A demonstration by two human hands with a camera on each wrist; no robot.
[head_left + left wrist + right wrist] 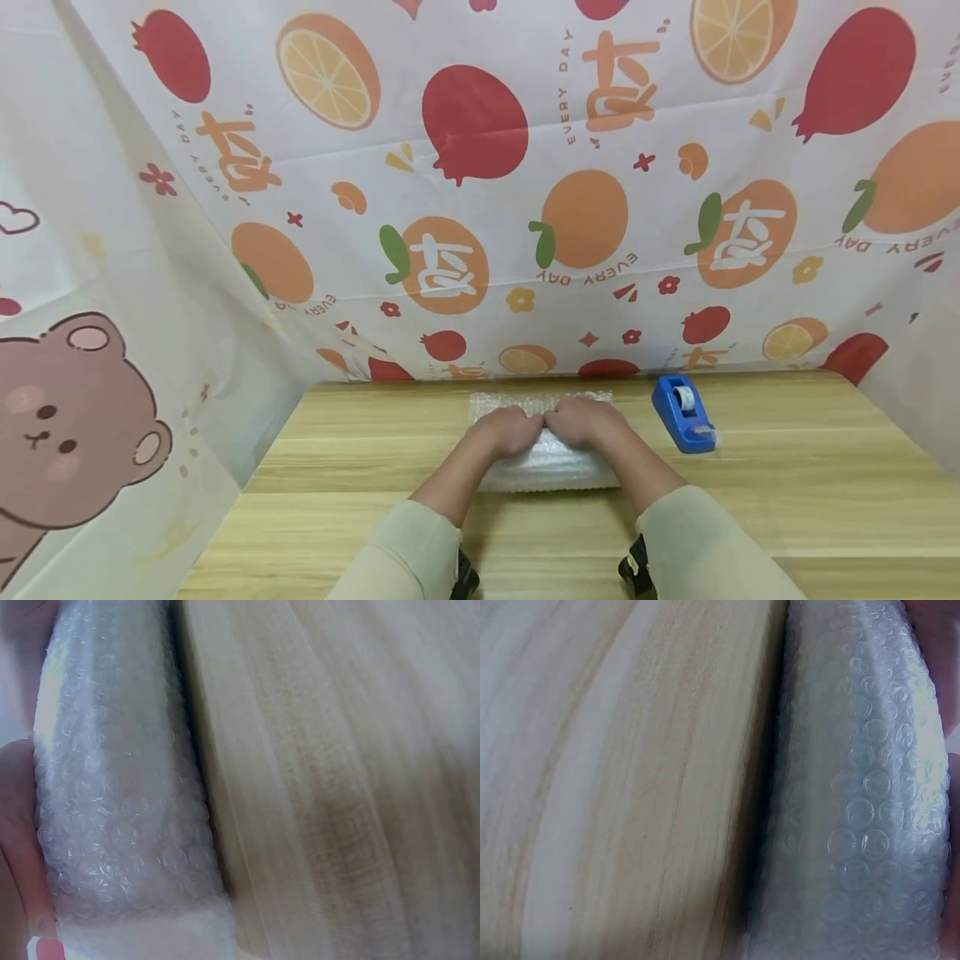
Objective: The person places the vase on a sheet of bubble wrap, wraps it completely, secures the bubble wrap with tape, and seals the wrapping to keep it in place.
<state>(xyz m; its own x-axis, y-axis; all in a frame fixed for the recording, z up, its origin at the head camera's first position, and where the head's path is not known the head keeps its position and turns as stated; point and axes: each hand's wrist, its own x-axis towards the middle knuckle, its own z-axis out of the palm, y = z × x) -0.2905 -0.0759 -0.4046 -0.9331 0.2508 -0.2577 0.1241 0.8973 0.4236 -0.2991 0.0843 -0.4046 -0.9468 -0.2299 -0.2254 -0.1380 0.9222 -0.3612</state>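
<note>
A bundle of clear bubble wrap (551, 473) lies lengthwise across the wooden table, its far edge spreading flat beyond the hands. Over its middle, my left hand (512, 432) and right hand (579, 421) come together, fingers curled and knuckles nearly meeting. Both hands grip the wrap from its far side; their fingertips are hidden. The left wrist view has the bubbled near side (127, 787) close up, with part of the left hand (19, 832) along the edge. The right wrist view mirrors this, the wrap (855, 810) rounded beside the right hand (936, 645).
To the right of the bundle stands a blue tape dispenser (692, 440) with a roll in it and a tape end at its cutter. The wooden table (360, 467) reaches back to a fruit-printed cloth (502, 200). Another cloth with a bear (82, 417) hangs at left.
</note>
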